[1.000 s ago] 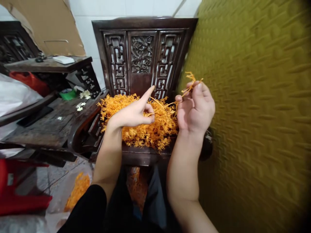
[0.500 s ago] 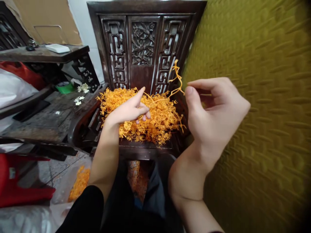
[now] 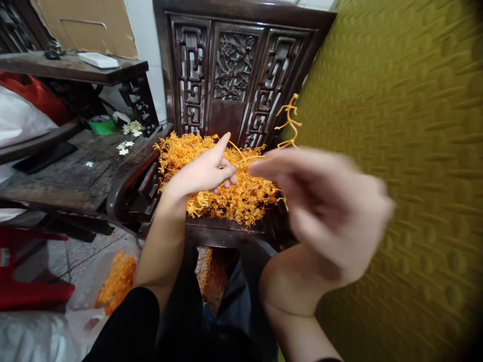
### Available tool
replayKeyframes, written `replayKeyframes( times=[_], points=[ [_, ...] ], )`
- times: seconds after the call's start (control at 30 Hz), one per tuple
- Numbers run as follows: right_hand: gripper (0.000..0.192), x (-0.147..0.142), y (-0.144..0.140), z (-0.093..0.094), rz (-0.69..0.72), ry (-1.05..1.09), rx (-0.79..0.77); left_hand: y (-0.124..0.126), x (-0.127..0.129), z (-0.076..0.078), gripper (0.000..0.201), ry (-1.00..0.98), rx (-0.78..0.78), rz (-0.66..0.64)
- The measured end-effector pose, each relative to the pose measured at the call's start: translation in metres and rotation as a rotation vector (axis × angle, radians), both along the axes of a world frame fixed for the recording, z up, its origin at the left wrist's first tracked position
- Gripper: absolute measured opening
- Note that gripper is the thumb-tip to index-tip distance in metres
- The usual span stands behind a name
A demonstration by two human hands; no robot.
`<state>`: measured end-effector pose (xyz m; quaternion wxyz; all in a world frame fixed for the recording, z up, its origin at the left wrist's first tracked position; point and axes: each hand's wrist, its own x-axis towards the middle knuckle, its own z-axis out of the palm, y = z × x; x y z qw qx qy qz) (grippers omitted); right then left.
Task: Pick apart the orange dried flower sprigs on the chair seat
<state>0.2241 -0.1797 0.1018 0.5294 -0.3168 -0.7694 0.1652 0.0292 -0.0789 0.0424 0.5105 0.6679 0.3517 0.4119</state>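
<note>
A heap of orange branched sprigs [image 3: 177,153], plastic-looking with small claw-like tips, lies on the seat of a dark carved wooden chair. My left hand [image 3: 206,168] is over the heap, fingers curled round a thin orange stem [image 3: 241,152] and thumb pointing away. That stem runs to the right, and a knobbly twig [image 3: 290,118] stands up beyond my right hand; the joint between them is hidden. My right hand [image 3: 332,201] is blurred by motion, in front of the stem's right part. Its index finger reaches left, apart from the thumb, with nothing visible between them.
The carved chair back [image 3: 236,100] rises behind the heap. A yellow-green textured panel [image 3: 422,125] borders the right side. At left, a dark wooden seat [image 3: 56,171] carries green tape [image 3: 101,124] and white flower pieces [image 3: 132,128]. Below stand a red stool [image 3: 33,291] and a bag with orange pieces [image 3: 116,281].
My right thumb and index finger have come apart from their pinch near the twig, and the index finger has swung left. My left hand keeps its place over the heap. The view has shifted slightly.
</note>
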Motion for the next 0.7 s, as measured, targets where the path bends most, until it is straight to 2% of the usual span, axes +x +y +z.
replayKeyframes(
  times=[0.03, 0.1, 0.17, 0.23, 0.37, 0.4, 0.47, 0.57, 0.63, 0.7],
  points=[
    [0.047, 0.001, 0.008, -0.003, 0.101, -0.194, 0.025, 0.000, 0.000, 0.001, 0.109, 0.005, 0.026, 0.003],
    [0.049, 0.001, 0.027, -0.011, 0.154, -0.339, 0.085, -0.003, -0.003, 0.004, 0.108, -0.017, 0.074, -0.002],
    [0.046, 0.000, 0.047, -0.019, 0.117, -0.329, 0.109, -0.007, -0.009, 0.011, 0.102, -0.076, 0.074, -0.028],
    [0.036, 0.001, 0.063, -0.026, 0.055, -0.271, 0.120, -0.014, -0.018, 0.020, 0.098, -0.162, 0.000, -0.089],
    [0.012, 0.001, 0.074, -0.033, -0.067, -0.096, 0.102, -0.021, -0.029, 0.034, 0.091, -0.335, -0.181, -0.209],
    [0.012, 0.000, 0.075, -0.034, -0.090, -0.044, 0.068, -0.020, -0.028, 0.035, 0.088, -0.339, -0.191, -0.191],
    [0.014, -0.004, 0.077, -0.037, -0.120, 0.059, -0.013, -0.015, -0.021, 0.035, 0.079, -0.301, -0.151, -0.076],
    [0.005, -0.009, 0.086, -0.045, -0.146, 0.149, -0.090, -0.005, -0.010, 0.029, 0.047, -0.304, -0.028, 0.119],
    [0.005, -0.010, 0.094, -0.050, -0.174, 0.129, -0.143, -0.003, -0.005, 0.025, 0.037, -0.338, 0.023, 0.150],
    [0.013, -0.009, 0.099, -0.053, -0.191, 0.059, -0.218, -0.002, -0.003, 0.022, 0.043, -0.361, 0.027, 0.119]
  ],
)
